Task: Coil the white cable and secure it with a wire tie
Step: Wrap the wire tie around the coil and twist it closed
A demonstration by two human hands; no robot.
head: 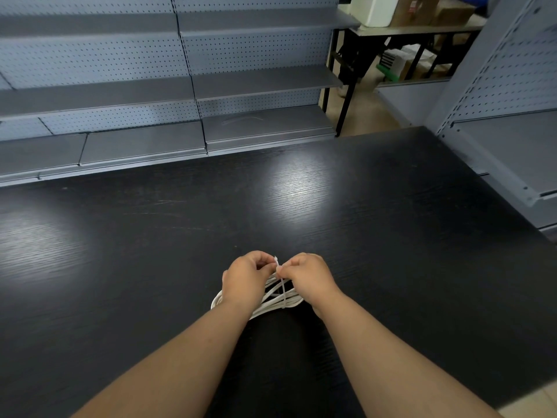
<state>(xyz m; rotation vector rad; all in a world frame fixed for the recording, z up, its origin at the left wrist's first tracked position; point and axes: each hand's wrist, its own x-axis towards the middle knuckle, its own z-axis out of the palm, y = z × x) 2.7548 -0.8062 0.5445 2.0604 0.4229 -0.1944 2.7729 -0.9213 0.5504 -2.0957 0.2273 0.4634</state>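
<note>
The white cable point(272, 303) lies coiled in loose loops on the black table point(301, 206), partly hidden under both hands. A thin white wire tie point(283, 289) runs across the loops and rises between my hands. My left hand point(247, 280) pinches the tie's upper end with curled fingers. My right hand point(310, 277) pinches the tie just beside it, fingertips nearly touching the left hand's.
Grey pegboard shelving point(180, 92) stands along the table's far edge, and another grey shelf unit point(506, 131) on the right. A black-framed table point(407, 31) with boxes stands at the back right. Bare tabletop surrounds the hands.
</note>
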